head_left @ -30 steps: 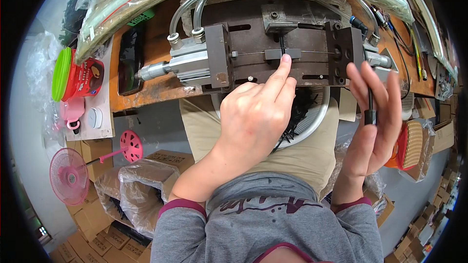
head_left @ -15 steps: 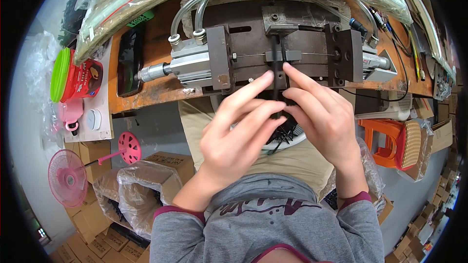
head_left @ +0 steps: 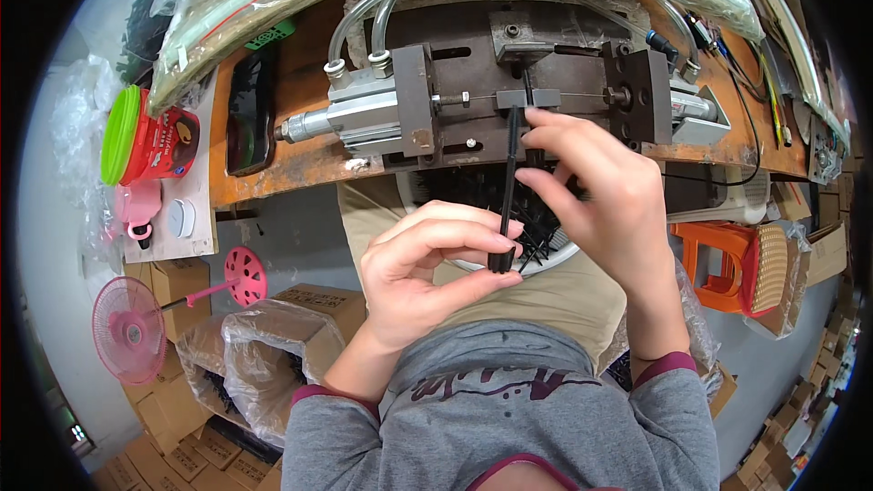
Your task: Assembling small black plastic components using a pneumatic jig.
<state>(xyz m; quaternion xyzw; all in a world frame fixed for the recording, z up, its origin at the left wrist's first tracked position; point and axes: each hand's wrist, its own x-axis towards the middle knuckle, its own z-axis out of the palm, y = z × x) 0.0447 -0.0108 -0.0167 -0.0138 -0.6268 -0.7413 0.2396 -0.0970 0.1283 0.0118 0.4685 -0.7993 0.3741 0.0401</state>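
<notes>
In front of my chest, my left hand [head_left: 427, 273] pinches the lower end of a small bunch of thin black rods [head_left: 508, 195], which stands nearly upright. My right hand [head_left: 600, 186] is just right of the rods' upper part, its thumb apart from its fingers. Its index fingertip is close to a grey block [head_left: 511, 100] on the metal fixture [head_left: 473, 132]. Another dark rod [head_left: 528, 82] lies across that block; whether the fingertip touches it is hard to tell. Under my hands, a white basket [head_left: 566, 259] on my lap holds many loose black rods [head_left: 538, 232].
Pneumatic cylinders [head_left: 364, 120] with clear hoses flank the fixture. On the wooden bench's left are a phone [head_left: 249, 118] and a red tub [head_left: 173, 144]. A pink fan [head_left: 129, 331] and a plastic-lined box [head_left: 264, 345] stand lower left; an orange stool [head_left: 714, 264] is at right.
My hands have moved apart. The left came down toward me with the rods, and the right stayed up by the fixture. The left cylinder's pin has come out toward the block.
</notes>
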